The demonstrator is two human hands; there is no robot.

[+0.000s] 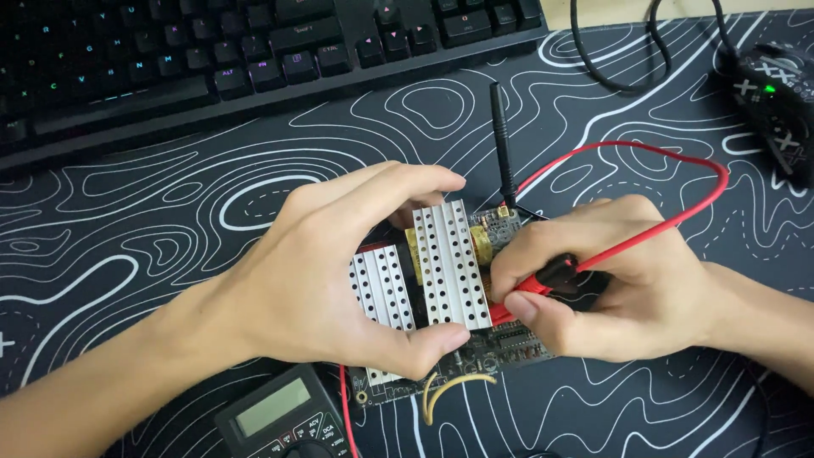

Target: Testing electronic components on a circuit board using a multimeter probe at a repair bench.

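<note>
A dark circuit board [500, 346] carries two white perforated heat sinks [449, 265] and lies on a black desk mat. My left hand [326, 276] grips the board, thumb at its near edge and fingers arched over its far side. My right hand [606, 284] pinches a red multimeter probe [543, 282] and presses its tip to the board just right of the larger heat sink. The probe's red lead [670, 157] loops up and away to the right. A black probe [502, 140] lies on the mat behind the board, its tip near the board's far edge.
A black multimeter [280, 416] with a grey screen sits at the near edge, left of the board. A black keyboard [254, 51] fills the far left. A black device [776, 89] with a green light and black cables lies far right. Yellowish wires [449, 386] curl off the board's near edge.
</note>
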